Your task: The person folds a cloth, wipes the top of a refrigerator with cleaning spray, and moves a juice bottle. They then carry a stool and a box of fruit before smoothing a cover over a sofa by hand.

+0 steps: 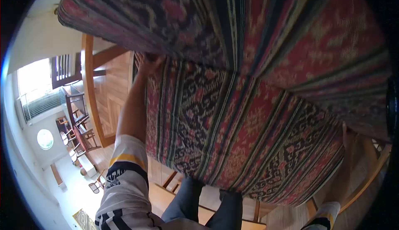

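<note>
A patterned seat cushion (232,134) in red, black and green stripes fills the middle of the head view. Behind it stands a back cushion (178,22) in matching fabric. My left hand (147,65) rests at the seat cushion's rear left corner, just below the back cushion, its thumb and fingers apart. On the opposite side, my right hand (348,132) is against the seat cushion's rear right edge. Its fingers are mostly hidden in shadow and behind the fabric.
Wooden armrests flank the cushions, the left one (88,88) and the right one (368,184). My legs (185,199) stand at the cushion's front edge. Several dark wooden chairs (81,124) and a window (35,84) are farther off to the left.
</note>
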Available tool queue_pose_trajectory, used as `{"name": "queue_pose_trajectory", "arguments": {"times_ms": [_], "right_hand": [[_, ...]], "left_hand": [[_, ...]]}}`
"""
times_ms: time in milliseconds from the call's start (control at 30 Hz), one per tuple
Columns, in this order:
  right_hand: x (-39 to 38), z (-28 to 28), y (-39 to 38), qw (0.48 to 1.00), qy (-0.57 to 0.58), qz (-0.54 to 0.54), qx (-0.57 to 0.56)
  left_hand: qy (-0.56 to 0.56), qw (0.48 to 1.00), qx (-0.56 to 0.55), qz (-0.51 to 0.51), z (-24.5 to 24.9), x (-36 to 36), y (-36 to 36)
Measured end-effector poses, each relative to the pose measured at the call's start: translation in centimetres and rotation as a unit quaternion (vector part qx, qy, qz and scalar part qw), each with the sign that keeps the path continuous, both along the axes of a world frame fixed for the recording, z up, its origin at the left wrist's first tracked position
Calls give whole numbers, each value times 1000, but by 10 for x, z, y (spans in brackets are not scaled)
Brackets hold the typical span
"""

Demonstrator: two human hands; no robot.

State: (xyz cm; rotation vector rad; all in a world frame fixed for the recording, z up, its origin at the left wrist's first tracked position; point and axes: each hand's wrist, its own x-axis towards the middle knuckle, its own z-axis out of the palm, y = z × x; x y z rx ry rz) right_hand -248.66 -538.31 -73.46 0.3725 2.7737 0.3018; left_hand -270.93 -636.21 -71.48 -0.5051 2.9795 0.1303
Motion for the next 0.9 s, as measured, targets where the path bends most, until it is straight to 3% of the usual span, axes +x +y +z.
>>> {"name": "queue_pose_trajectory", "arguments": {"times_ms": [200,267,300,333,367,433,500,533,567,633,667,700,800,900], "right_hand": [[16,23,-72,993,59,-97,42],[27,35,-120,987,83,-130,52],[32,44,-144,985,116,-113,54],[57,26,-135,970,214,93,68],[54,39,-153,955,250,142,73],[25,60,-228,984,153,86,29],[-8,64,-293,988,100,-41,-115],[-20,36,-306,979,177,93,-51],[-35,32,-336,940,308,135,-61],[-65,72,-402,983,103,-2,-151],[-74,58,-419,992,78,-30,-92],[-75,48,-427,997,50,-54,-35],[-61,39,-415,989,92,-38,-114],[-58,48,-410,990,64,-27,-127]], "left_hand": [[58,998,-37,-14,23,34,4],[96,985,-87,-111,31,74,17],[118,974,-105,-161,33,89,30],[111,956,-74,-262,43,95,46],[117,947,-66,-290,48,94,70],[120,928,-52,-348,52,100,125],[91,948,-65,-297,45,89,169],[77,957,-73,-270,43,85,190],[90,952,-68,-284,42,85,209],[112,941,-59,-313,44,89,251],[47,929,-11,-367,49,96,272],[63,926,-34,-372,38,101,276],[110,919,-87,-368,11,103,285],[155,913,-21,-376,6,100,278]]}}
